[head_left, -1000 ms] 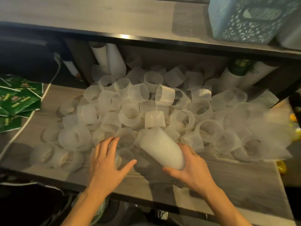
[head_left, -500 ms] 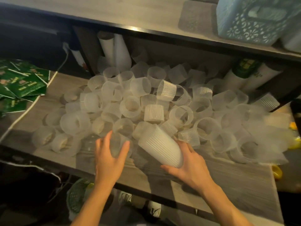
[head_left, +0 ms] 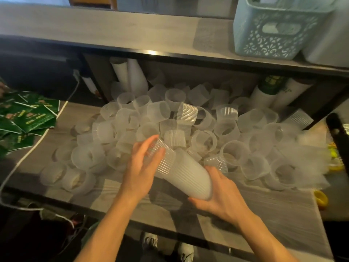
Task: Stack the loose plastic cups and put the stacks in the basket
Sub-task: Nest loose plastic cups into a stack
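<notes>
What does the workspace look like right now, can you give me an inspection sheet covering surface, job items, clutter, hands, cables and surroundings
Surface: grey wood-grain shelf, mostly covered by cups.
Job's things: a large pile of loose plastic cups lying on their sides; a stack of cups held tilted above the front of the shelf; a pale blue basket on the upper shelf, at the right.
Clutter: green packets at the left; white paper rolls leaning at the back.
Hands: the left hand grips one ribbed cup at the open end of the stack; the right hand holds the stack's base.
Cables: a white cord runs along the left edge of the shelf.
Surroundings: dark floor and shoes below.
</notes>
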The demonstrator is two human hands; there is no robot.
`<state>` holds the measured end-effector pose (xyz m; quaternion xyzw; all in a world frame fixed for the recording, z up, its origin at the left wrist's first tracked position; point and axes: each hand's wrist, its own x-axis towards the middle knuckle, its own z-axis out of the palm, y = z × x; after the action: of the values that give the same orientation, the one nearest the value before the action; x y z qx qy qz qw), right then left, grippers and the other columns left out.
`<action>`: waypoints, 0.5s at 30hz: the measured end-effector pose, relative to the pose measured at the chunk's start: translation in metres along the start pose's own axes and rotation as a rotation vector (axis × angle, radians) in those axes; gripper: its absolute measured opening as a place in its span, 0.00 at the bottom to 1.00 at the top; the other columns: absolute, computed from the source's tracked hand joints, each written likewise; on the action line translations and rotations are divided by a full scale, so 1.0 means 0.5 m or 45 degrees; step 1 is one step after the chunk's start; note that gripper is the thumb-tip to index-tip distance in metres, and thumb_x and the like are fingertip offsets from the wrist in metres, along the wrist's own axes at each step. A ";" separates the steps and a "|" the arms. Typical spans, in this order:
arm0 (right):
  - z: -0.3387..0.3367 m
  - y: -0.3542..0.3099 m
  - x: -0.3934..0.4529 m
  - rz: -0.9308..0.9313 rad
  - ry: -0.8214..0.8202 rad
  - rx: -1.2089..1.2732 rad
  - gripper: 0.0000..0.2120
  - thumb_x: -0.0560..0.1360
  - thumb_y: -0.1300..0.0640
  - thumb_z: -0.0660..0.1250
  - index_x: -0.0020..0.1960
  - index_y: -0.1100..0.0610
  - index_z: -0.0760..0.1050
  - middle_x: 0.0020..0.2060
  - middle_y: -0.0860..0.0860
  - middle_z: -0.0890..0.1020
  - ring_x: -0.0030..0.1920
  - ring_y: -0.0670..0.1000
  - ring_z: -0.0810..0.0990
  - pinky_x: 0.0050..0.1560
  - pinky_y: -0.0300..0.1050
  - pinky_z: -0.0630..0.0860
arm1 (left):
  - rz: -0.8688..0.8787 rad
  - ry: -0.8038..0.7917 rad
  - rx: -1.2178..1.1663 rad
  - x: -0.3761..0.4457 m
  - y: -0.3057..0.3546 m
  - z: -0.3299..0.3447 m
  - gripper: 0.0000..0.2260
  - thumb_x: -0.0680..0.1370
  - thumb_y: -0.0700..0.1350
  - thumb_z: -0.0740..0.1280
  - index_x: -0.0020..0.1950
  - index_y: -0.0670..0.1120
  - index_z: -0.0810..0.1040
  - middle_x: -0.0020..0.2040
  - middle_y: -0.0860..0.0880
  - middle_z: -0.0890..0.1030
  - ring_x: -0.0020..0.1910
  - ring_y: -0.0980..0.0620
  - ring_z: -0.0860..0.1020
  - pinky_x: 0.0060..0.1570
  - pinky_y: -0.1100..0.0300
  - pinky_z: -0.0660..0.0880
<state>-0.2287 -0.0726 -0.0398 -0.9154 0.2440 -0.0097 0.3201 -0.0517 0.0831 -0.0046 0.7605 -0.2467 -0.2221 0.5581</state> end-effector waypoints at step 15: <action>0.033 -0.020 0.007 -0.057 0.085 -0.020 0.38 0.62 0.27 0.67 0.64 0.49 0.67 0.52 0.43 0.74 0.49 0.47 0.77 0.47 0.46 0.77 | 0.042 -0.357 0.200 -0.019 -0.011 0.025 0.40 0.67 0.81 0.45 0.75 0.66 0.56 0.71 0.66 0.62 0.68 0.72 0.60 0.58 0.80 0.58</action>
<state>-0.2184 -0.0576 -0.0474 -0.9223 0.2341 -0.0453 0.3041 -0.0659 0.0813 -0.0127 0.7591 -0.3511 -0.2970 0.4607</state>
